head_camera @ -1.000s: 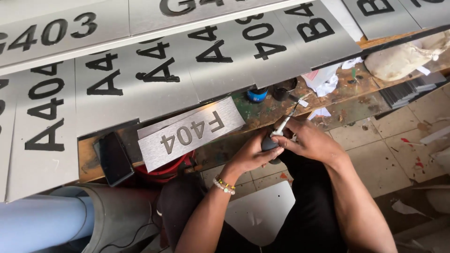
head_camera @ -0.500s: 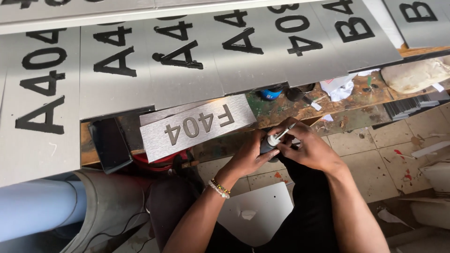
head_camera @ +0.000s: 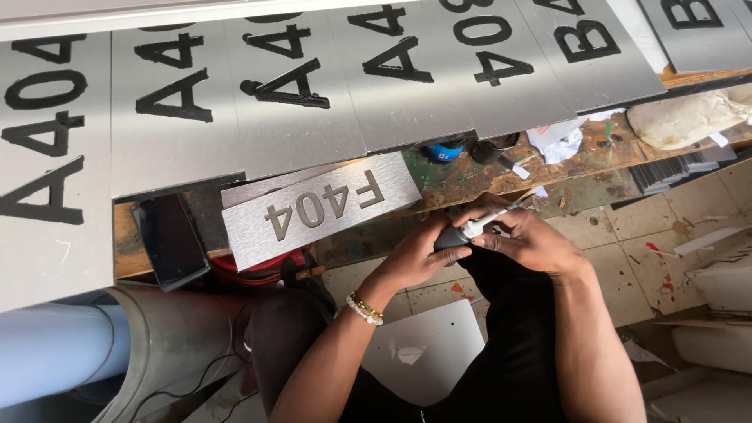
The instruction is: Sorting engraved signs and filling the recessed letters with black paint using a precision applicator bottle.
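Both of our hands meet over one small tool, just below the edge of the wooden workbench [head_camera: 470,176]. Our left hand [head_camera: 415,258] wraps the dark grip end of a pen-shaped craft knife [head_camera: 462,233], fingers curled shut around it, while our right hand [head_camera: 525,239] pinches the pale front end near the tip, thumb and fingers closed on it. So the knife lies straight between the two grips, slanting up and to the right, its tip hidden behind our right fingers; we cannot tell whether a blade is seated.

As for progress, we judge the lettering work to be well along on the bench. Many large brushed-metal panels [head_camera: 235,110] lie side by side with bold black characters already on them. One smaller silver plate [head_camera: 321,207] rests tilted at the bench edge, just left of our hands and not touched by either; its characters look grey rather than black, so it seems the one not yet finished. We appear to be readying the knife, not cutting.

Near our hands sit a blue round object [head_camera: 445,150], crumpled white paper [head_camera: 560,141] and a dark flat tray [head_camera: 168,243] leaning at the left. A white sheet [head_camera: 427,348] lies on the tiled floor [head_camera: 627,251] below.
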